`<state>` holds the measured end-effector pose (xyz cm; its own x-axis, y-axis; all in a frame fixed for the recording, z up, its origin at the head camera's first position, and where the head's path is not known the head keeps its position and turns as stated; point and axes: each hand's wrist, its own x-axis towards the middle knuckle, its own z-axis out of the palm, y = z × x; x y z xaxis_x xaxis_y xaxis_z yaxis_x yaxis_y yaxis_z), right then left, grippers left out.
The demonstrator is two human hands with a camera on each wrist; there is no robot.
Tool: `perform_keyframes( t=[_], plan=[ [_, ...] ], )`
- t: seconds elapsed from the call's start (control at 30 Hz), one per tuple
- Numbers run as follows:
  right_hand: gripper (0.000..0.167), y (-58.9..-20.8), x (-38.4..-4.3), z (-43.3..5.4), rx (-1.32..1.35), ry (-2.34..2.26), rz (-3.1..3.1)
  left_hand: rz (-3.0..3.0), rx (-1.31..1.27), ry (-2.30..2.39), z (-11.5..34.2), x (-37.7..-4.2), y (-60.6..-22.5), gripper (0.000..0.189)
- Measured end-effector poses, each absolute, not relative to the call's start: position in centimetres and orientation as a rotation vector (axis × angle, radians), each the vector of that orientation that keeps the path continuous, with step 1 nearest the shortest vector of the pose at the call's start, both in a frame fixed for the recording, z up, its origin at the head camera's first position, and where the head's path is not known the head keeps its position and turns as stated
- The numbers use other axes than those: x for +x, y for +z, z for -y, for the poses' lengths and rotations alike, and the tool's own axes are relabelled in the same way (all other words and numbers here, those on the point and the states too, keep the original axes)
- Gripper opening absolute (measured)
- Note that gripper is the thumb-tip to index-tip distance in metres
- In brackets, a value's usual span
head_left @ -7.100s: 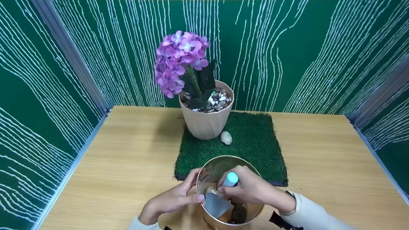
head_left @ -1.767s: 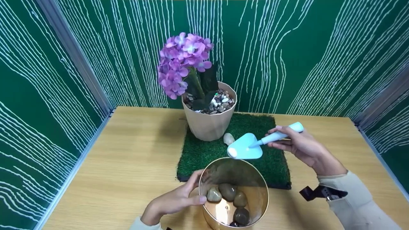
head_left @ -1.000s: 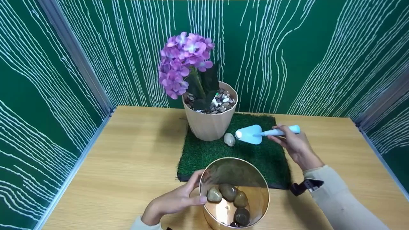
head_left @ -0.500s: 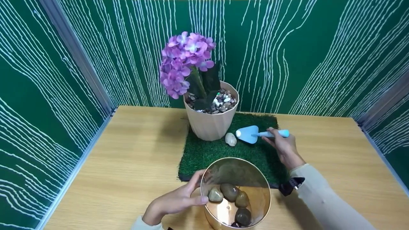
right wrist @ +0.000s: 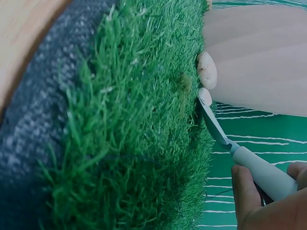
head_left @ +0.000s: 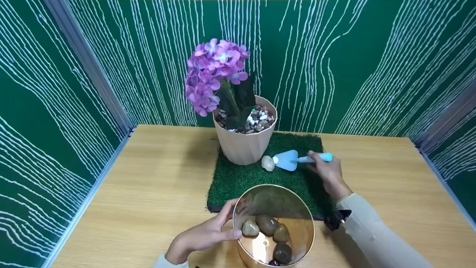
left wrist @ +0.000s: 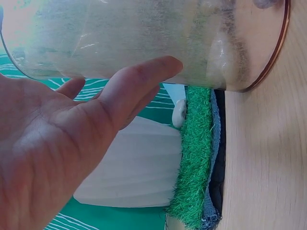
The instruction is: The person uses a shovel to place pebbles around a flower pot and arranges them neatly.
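My right hand (head_left: 329, 173) pinches the handle of a light blue hand trowel (head_left: 286, 160) low over the green turf mat (head_left: 238, 190). A white, pebble-like spot (right wrist: 205, 96) sits at the blade's tip; whether it is a separate stone or the tip itself I cannot tell. It is right beside a larger pale stone (head_left: 267, 163) lying near the flowerpot (head_left: 243, 147). Around the left side of a clear amber container (head_left: 275, 199) curls my left hand (head_left: 206, 236), thumb near the rim. Several brown stones (head_left: 266, 224) lie inside it.
Purple flowers (head_left: 219, 67) rise from the pot, which is filled with mixed pebbles (head_left: 256, 119). The wooden table (head_left: 156, 178) spreads to both sides. Green panels (head_left: 305, 67) with white lines enclose the back and sides.
The trowel came out of the container and moved up over the mat. In the last half second its tip shifted slightly left and down to the pale stone. My left hand stayed at the container.
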<state>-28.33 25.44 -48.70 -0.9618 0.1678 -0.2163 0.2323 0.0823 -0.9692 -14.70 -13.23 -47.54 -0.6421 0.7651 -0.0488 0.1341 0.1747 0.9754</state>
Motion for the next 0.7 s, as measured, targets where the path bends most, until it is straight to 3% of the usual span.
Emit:
perform_keyframes(
  t=[0.7],
  plan=[
    [0.046, -48.77, -27.95, -26.40, 0.423, -2.007, -2.380, -1.913, 0.849, 1.500, 13.24, -14.64, -47.60, 0.093]
  ],
)
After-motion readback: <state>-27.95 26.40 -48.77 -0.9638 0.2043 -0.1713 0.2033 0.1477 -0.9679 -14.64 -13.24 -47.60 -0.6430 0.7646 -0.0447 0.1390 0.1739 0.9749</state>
